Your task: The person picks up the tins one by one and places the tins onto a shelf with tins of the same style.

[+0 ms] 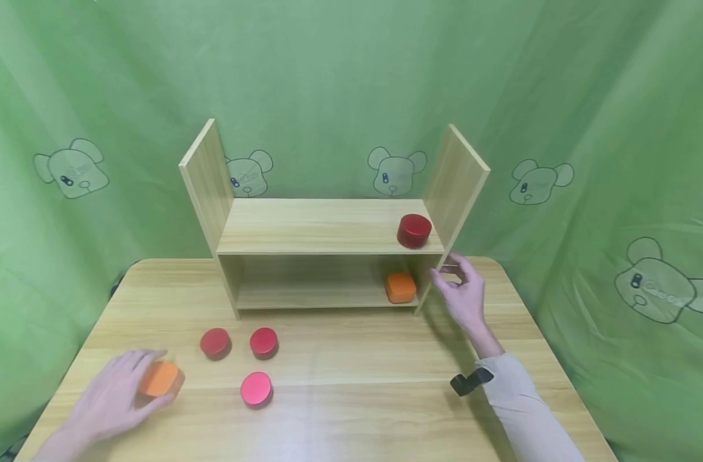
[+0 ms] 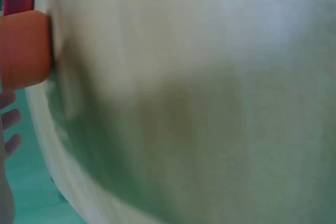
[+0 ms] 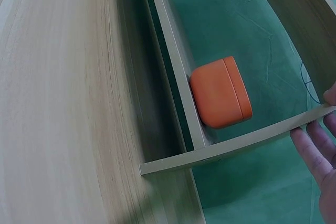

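My left hand (image 1: 111,394) holds a rounded square orange box (image 1: 160,378) at the table's left, thumb on the near side and fingers on the far side. In the left wrist view, the orange box (image 2: 23,50) is beside several fingertips (image 2: 11,118); the thumb is out of sight. My right hand (image 1: 464,292) grips the right side panel of a wooden shelf (image 1: 328,253). The right wrist view shows the thumb on one face of the panel (image 3: 247,139) and the fingers on the other. Inside, a lidded orange box (image 3: 220,94) sits against this panel.
A dark red round tin (image 1: 414,231) stands on the upper board, at right. Three red round tins, one at left (image 1: 215,342), one beside it (image 1: 264,342) and one nearer (image 1: 256,389), stand on the table. A green curtain (image 1: 340,77) hangs behind.
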The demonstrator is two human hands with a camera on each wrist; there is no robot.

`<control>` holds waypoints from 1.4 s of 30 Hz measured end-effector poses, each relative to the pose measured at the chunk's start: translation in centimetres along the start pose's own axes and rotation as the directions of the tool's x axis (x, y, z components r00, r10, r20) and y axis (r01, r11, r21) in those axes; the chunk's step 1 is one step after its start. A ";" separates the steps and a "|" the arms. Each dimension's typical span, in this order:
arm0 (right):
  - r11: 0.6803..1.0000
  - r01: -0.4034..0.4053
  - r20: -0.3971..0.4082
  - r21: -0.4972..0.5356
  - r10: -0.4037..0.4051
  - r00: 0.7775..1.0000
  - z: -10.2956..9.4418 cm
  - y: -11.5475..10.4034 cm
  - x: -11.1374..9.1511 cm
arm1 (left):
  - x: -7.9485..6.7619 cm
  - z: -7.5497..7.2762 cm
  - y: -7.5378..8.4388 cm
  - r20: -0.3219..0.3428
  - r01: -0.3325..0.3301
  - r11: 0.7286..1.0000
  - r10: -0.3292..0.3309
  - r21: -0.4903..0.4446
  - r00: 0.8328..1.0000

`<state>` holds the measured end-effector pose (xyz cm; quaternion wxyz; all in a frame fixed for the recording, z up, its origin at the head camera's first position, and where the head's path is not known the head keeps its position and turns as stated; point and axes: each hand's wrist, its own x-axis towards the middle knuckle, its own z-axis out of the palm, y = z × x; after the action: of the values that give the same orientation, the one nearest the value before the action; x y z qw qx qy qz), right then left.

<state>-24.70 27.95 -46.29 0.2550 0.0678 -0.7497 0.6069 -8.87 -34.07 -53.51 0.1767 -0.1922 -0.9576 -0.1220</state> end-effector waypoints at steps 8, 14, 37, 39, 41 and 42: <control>1.000 0.005 0.008 -0.006 -0.005 1.000 0.0 0.2 -0.1 | -0.9 0.8 0.0 0.019 -0.010 1.000 0.010 0.014 1.000; 1.000 0.002 0.004 -0.010 -0.002 1.000 0.1 0.4 -0.1 | -1.2 1.2 0.1 0.021 0.000 1.000 0.000 0.008 1.000; 1.000 -0.003 0.004 -0.026 0.003 1.000 0.0 0.2 -0.1 | -1.4 1.4 -0.1 -0.029 0.019 0.999 -0.018 0.026 0.999; 1.000 -0.004 0.004 -0.026 0.004 1.000 0.0 0.2 -0.1 | -1.3 1.5 -0.1 -0.043 0.015 0.999 -0.013 0.036 0.999; 1.000 -0.007 0.003 -0.026 0.008 1.000 0.0 0.2 -0.1 | -1.1 1.7 -0.1 -0.058 0.012 0.999 -0.009 0.042 0.998; 1.000 -0.010 0.003 -0.026 0.010 1.000 0.0 0.2 -0.1 | -1.0 1.7 -0.1 -0.065 0.010 0.999 -0.007 0.043 0.998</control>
<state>-24.68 27.98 -46.47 0.2516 0.0619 -0.7583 0.5982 -8.52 -33.96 -55.49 0.2112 -0.1802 -0.9546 -0.1081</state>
